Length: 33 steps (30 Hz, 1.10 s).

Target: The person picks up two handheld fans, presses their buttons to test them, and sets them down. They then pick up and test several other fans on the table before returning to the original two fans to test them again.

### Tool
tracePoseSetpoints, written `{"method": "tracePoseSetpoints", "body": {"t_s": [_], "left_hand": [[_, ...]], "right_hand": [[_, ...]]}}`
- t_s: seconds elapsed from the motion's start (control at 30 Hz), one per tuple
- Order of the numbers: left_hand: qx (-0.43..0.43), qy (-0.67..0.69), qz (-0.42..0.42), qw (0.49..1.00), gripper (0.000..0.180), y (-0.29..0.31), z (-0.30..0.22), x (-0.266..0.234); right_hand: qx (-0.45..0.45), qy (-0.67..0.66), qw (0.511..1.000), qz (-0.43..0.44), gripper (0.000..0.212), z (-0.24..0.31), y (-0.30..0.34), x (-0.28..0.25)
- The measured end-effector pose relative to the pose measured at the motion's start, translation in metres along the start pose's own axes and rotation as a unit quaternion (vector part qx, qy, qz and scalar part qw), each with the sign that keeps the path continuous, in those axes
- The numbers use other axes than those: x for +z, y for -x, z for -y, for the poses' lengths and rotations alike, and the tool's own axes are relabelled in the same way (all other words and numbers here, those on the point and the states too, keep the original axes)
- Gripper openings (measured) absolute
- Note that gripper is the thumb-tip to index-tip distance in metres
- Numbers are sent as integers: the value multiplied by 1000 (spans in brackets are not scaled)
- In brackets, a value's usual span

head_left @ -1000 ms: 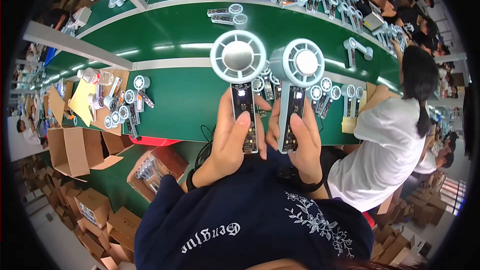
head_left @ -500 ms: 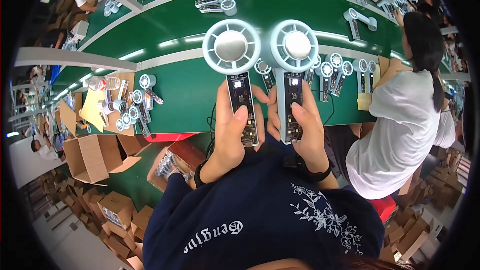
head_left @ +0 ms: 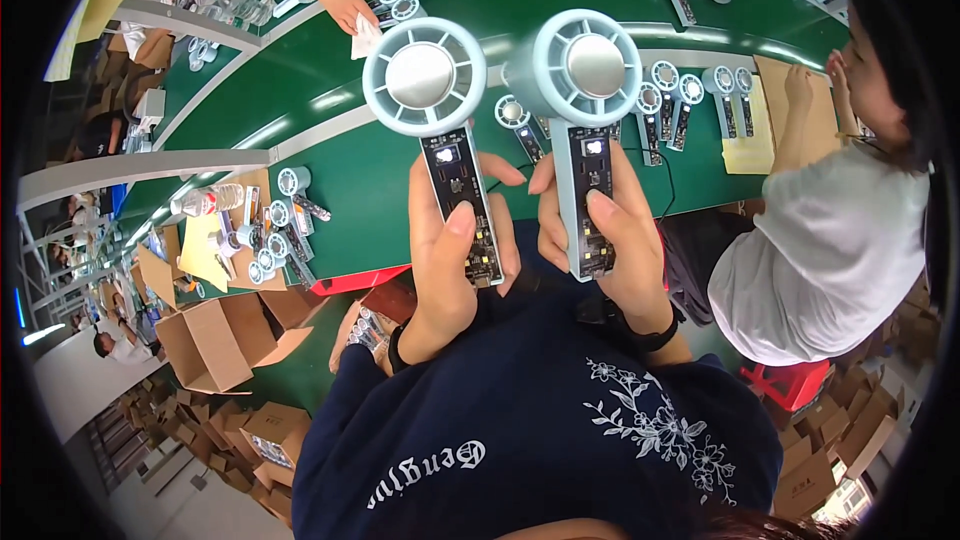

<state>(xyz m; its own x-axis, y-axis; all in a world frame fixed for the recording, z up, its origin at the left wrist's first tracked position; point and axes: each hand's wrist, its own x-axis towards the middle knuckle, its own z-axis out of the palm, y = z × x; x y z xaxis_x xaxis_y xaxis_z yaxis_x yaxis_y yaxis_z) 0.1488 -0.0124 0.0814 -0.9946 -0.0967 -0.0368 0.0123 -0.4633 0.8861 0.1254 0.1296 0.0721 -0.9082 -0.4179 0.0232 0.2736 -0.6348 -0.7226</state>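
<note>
My left hand (head_left: 440, 270) is wrapped round a pale blue handheld fan (head_left: 424, 75), its thumb pressed on the bare black circuit board in the handle. A second handheld fan (head_left: 590, 68) is upright in my right hand (head_left: 635, 250), with that thumb on its board too. Both fans have round spoked heads with silver centres, and a small white display glows on each board. The two heads are apart, side by side above the green bench (head_left: 380, 170). Behind them stand several more fans (head_left: 665, 80), partly hidden by the one on the right.
Several fans (head_left: 280, 212) lie at the left near a plastic bottle (head_left: 208, 201). An open cardboard box (head_left: 225, 340) is below the bench edge. A co-worker (head_left: 820, 250) sits at the right. Across the bench, another person's hand (head_left: 345, 5) holds a white cloth beside two fans.
The other person's hand with the cloth has come in at the far side. My view has shifted; the left fan's head now sits farther from the right one. The co-worker at right has turned.
</note>
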Motion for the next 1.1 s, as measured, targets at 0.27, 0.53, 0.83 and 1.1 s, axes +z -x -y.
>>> {"method": "tracePoseSetpoints", "body": {"t_s": [0.27, 0.53, 0.83, 1.1], "left_hand": [[-8, 22, 17, 1000, 50, 0, 6, 0], [-1, 50, -1, 999, 50, -2, 9, 6], [16, 49, 19, 998, 52, -2, 9, 6], [20, 41, -1, 999, 50, 0, 13, 6]], "right_hand": [[0, 44, 999, -7, 43, 1, 1, -2], [13, 64, 997, -41, 40, 5, -4, -2], [8, 79, 997, -25, 41, 3, -7, -2], [17, 76, 997, -15, 43, 2, -6, -5]]}}
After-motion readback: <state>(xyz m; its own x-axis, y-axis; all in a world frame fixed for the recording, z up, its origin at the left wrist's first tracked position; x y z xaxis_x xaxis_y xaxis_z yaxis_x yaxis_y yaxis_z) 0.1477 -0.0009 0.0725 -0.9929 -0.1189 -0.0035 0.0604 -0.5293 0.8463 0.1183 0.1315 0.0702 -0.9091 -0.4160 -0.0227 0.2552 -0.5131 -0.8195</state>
